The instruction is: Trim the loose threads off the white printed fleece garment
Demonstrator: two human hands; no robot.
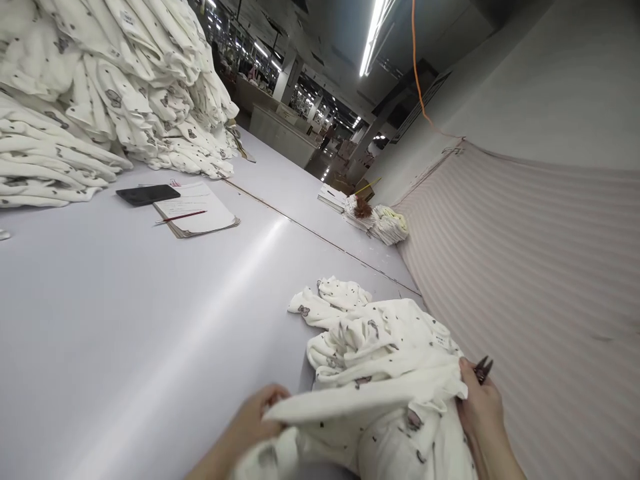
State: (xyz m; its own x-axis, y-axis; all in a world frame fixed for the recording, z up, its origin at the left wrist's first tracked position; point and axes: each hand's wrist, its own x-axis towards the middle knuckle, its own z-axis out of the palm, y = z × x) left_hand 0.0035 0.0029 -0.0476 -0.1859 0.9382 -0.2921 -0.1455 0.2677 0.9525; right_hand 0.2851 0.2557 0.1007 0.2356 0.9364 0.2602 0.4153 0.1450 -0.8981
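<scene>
My left hand (250, 420) pinches the near fold of a white printed garment (380, 393), fingers closed over its edge. My right hand (483, 410) grips the same garment's far edge, fingers curled shut, with small dark snips (483, 368) poking out past the fingertips. The garment lies bunched on the bench (125, 320) between both hands, at the near right corner.

I judge the snips the main risk: their points sit right against the soft knit, and a tug could nick or snag it. The loose bundle could also slide off toward the striped cloth (525, 280) just right of the garment.

The knit looks soft, thick and crumpled, dotted with small grey motifs. Well beyond the garment lie a clipboard (197, 210) with a red pen (180, 217), a dark phone (147, 194), and a tall pile of folded garments (110, 87).
</scene>
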